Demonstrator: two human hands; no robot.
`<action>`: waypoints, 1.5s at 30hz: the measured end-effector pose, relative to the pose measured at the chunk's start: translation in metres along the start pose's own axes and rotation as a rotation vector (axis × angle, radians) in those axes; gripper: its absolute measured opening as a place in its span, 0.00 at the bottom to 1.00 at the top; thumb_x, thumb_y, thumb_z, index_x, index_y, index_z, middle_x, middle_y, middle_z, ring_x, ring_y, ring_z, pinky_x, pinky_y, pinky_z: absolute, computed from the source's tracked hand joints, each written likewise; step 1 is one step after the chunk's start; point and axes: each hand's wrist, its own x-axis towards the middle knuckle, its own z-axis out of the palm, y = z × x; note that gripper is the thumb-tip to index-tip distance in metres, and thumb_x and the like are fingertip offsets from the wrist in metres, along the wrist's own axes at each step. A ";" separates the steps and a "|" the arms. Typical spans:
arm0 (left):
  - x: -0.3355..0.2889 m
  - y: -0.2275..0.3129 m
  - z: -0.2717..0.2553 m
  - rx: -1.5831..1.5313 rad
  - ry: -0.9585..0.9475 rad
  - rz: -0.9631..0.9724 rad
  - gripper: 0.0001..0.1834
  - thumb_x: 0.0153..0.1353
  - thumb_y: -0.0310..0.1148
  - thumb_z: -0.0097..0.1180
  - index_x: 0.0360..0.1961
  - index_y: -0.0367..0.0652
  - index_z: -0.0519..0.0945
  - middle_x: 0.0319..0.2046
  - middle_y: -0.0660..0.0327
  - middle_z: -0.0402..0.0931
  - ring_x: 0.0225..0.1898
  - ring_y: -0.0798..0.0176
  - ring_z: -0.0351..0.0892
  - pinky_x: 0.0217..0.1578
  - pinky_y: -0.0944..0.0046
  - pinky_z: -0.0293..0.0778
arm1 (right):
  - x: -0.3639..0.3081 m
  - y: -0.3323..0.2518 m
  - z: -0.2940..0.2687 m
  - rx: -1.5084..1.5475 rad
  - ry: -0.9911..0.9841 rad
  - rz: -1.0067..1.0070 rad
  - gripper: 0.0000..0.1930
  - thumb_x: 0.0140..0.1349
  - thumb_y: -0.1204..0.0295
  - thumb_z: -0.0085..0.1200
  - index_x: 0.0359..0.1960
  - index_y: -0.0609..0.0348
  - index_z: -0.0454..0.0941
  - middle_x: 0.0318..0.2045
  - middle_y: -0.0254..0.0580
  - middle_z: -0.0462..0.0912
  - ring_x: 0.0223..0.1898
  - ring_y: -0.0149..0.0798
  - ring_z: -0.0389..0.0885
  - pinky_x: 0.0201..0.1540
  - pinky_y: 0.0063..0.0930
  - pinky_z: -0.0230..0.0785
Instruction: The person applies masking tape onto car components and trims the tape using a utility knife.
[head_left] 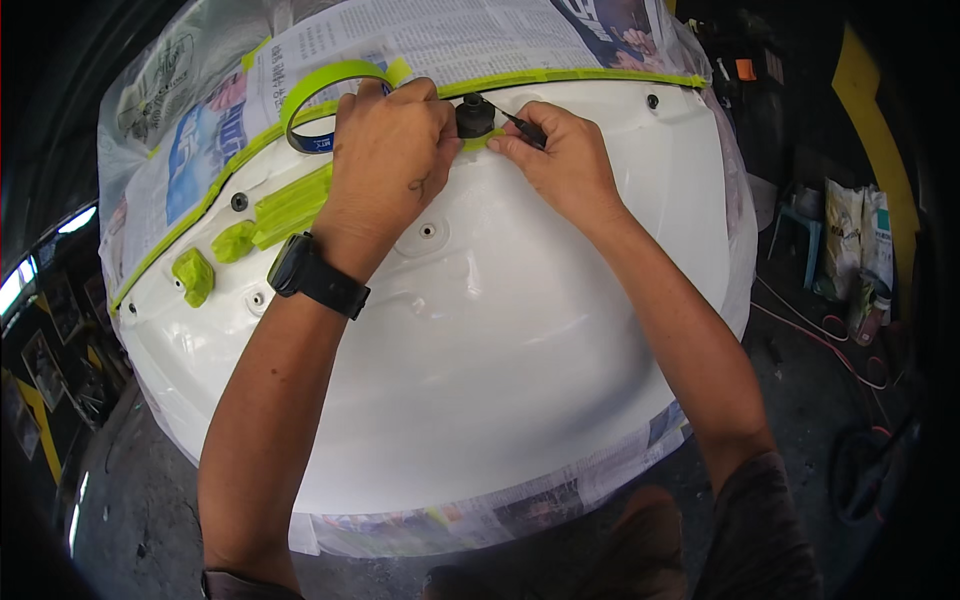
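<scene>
A roll of yellow-green masking tape (298, 92) is in my left hand (390, 160), whose fingers are closed through and around it beside a round black rubber piece (474, 118). The black piece stands on a white painted vehicle panel (480, 330). My right hand (565, 165) pinches a slim black-handled knife (528, 132), its thin tip pointing up-left toward the rubber piece. Thumb and fingertips of that hand also touch a short strip of green tape (486, 140) at the rubber's base. My left fingertips are hidden behind the hand.
Newspaper (430, 45) and clear plastic sheet (150, 80) cover the area beyond the panel, edged with green tape (560, 77). Tape-wrapped lumps (195, 276) and a wide taped patch (292, 208) lie at left. Bags (845, 235) and a pink hose (835, 350) are on the right floor.
</scene>
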 end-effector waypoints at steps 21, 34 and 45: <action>-0.157 0.045 -0.153 -0.067 0.256 -0.629 0.08 0.62 0.24 0.63 0.34 0.39 0.73 0.33 0.62 0.73 0.35 0.66 0.68 0.40 0.66 0.64 | 0.008 -0.004 0.020 -0.229 0.100 -0.399 0.26 0.57 0.64 0.73 0.50 0.59 0.69 0.36 0.45 0.81 0.35 0.42 0.84 0.37 0.32 0.77; -0.510 0.204 -0.238 0.074 -0.435 -1.507 0.15 0.58 0.23 0.61 0.48 0.39 0.84 0.31 0.55 0.86 0.29 0.56 0.84 0.33 0.56 0.79 | 0.009 -0.007 0.007 -0.343 0.008 -0.458 0.31 0.56 0.65 0.73 0.55 0.61 0.66 0.46 0.47 0.77 0.47 0.48 0.85 0.43 0.40 0.79; -0.626 0.369 -0.266 0.171 -0.776 -1.595 0.08 0.59 0.33 0.58 0.36 0.42 0.84 0.30 0.44 0.83 0.30 0.37 0.82 0.34 0.42 0.77 | 0.039 -0.010 -0.036 -0.534 -0.248 -0.328 0.28 0.56 0.61 0.74 0.54 0.54 0.74 0.38 0.40 0.81 0.40 0.42 0.83 0.44 0.35 0.76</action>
